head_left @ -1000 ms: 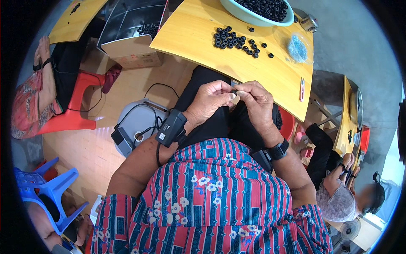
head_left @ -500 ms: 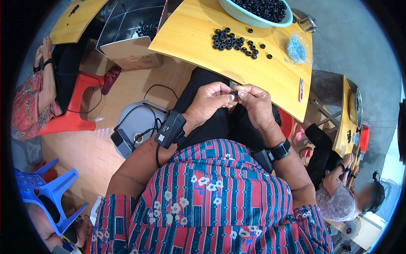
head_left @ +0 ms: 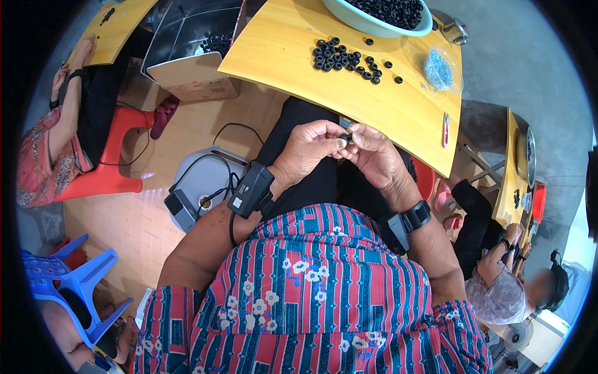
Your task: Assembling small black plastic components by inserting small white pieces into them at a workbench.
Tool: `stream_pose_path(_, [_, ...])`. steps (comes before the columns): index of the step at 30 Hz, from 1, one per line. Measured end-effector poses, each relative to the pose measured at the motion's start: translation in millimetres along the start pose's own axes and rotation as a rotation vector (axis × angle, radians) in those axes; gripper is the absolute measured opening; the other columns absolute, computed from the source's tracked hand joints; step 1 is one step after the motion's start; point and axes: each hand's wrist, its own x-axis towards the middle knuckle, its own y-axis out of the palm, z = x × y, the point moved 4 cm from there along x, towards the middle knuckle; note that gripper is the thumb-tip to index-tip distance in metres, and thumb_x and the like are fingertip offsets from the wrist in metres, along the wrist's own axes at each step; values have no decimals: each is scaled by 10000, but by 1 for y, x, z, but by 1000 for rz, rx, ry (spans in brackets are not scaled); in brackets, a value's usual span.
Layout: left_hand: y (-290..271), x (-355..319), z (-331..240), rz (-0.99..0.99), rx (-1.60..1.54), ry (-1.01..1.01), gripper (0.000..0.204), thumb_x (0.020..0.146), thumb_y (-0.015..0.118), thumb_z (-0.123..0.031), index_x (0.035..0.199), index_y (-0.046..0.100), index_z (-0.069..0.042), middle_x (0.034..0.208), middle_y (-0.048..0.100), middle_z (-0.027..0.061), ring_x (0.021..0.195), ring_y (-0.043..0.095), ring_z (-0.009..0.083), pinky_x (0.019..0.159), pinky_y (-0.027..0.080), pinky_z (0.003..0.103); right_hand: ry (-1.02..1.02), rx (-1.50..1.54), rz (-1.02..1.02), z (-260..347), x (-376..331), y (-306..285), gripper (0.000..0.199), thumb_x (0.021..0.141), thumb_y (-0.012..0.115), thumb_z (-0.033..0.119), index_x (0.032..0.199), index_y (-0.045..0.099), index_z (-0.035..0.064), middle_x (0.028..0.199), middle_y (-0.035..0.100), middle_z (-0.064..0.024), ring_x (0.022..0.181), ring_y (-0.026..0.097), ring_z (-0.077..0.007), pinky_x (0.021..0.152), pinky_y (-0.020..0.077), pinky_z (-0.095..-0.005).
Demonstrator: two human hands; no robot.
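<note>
Both hands are in front of the torso, just off the near edge of the yellow tabletop (head_left: 380,112), fingertips meeting. Left hand (head_left: 308,149): thumb and index finger closed in a pinch on a small black part (head_left: 345,138); remaining fingers curled beneath. Right hand (head_left: 379,156): thumb and index fingertip drawn together at the same part from the other side; other fingers loosely bent. The part is mostly covered by the fingertips; its exact shape and orientation cannot be told.

On the tabletop: a loose cluster of black ring-shaped pieces (head_left: 337,57), a few strays to its right. Behind the cluster, a pale green bowl (head_left: 374,26) heaped with similar pieces. Right of the cluster, a clear container (head_left: 438,70) of fine bluish bits; nearer the right edge, small red-handled snips (head_left: 445,129) lying lengthwise.

Strapped at the left wrist, a black box-shaped device (head_left: 252,189); on the right wrist, a black watch (head_left: 417,216). Left of the table, an open cardboard box (head_left: 199,75) with a dark liner.
</note>
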Motion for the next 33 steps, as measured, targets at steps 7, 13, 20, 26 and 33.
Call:
stream_pose_path(7, [2, -1, -4, -44, 173, 70, 154, 866, 631, -50, 1008, 631, 10, 909, 633, 66, 829, 610, 117, 748, 501, 245, 154, -29, 47, 0, -7, 5, 267, 851, 650, 224, 961, 605, -15, 799, 599, -53, 730, 593, -152, 762, 528, -305])
stream_pose_path(13, [-1, -2, -1, -50, 170, 107, 154, 854, 641, -36, 1000, 631, 12, 927, 594, 51, 864, 606, 118, 746, 494, 244, 170, -92, 85, 2, -9, 8, 298, 868, 631, 286, 877, 634, -12, 755, 590, -49, 701, 581, -151, 727, 520, -307])
stream_pose_path(20, [0, -1, -2, -28, 132, 107, 172, 857, 635, -31, 1023, 618, 10, 962, 608, 58, 865, 605, 116, 753, 506, 245, 101, -117, 56, 2, -11, 11, 267, 923, 565, 245, 932, 605, -19, 798, 561, -45, 693, 542, -147, 704, 490, -305])
stream_pose_path(26, [5, 0, -2, 34, 3, 23, 295, 869, 601, -5, 1157, 563, 45, 1051, 610, 95, 880, 607, 130, 768, 520, 269, 54, -193, 29, 2, -11, 18, 209, 944, 521, 185, 993, 572, -12, 819, 549, -42, 744, 520, -139, 692, 472, -295])
stream_pose_path(33, [9, -1, -2, 123, 45, 52, 503, 884, 601, -42, 1342, 415, 48, 1196, 547, 93, 1096, 527, 138, 957, 431, 274, -258, -985, -18, 10, -15, 23, 183, 872, 487, 32, 1043, 550, 16, 932, 595, -100, 864, 585, -216, 804, 469, -319])
